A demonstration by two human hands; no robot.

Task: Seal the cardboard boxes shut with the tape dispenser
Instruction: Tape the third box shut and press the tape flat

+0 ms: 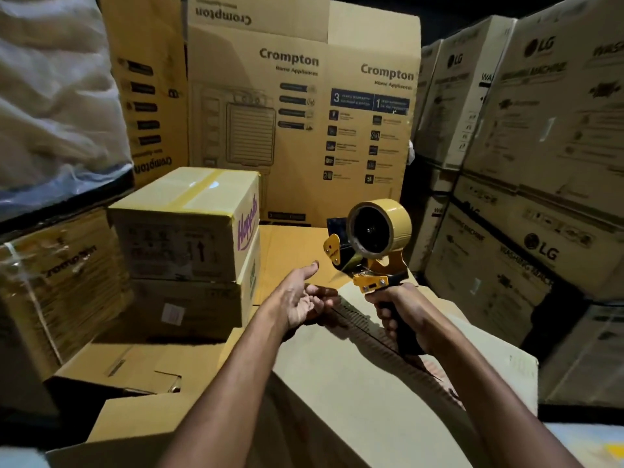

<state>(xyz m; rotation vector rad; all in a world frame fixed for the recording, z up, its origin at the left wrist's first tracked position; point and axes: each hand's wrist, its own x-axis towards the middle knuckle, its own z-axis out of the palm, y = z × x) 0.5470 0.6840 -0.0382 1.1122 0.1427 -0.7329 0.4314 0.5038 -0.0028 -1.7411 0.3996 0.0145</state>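
Several cartons crowd a dim storeroom around one plain cardboard box [354,383] in the foreground. Largest is a tall Crompton carton [304,113] directly behind the plain box, its top flaps standing up. To the right of the plain box rise stacked LG washing machine cartons [540,136].

The plain box is tan and seen from above at an angle. Its two top flaps meet along a dark seam [358,319] that runs diagonally away from the viewer. To the left of the plain box sit two smaller boxes [182,238], one on the other. The upper one has yellowish tape along its top and purple lettering on its end.

Above the far end of the plain box, the tape dispenser [371,255] is held upright. It has a yellow metal frame, a black handle and a roll [380,228] of tan tape on a black hub at the top.

The right hand [401,315] has its fingers wrapped tightly round the handle. The left hand [304,298] hovers just left of the dispenser over the same far end, palm up, with its fingers loose, parted and holding nothing.
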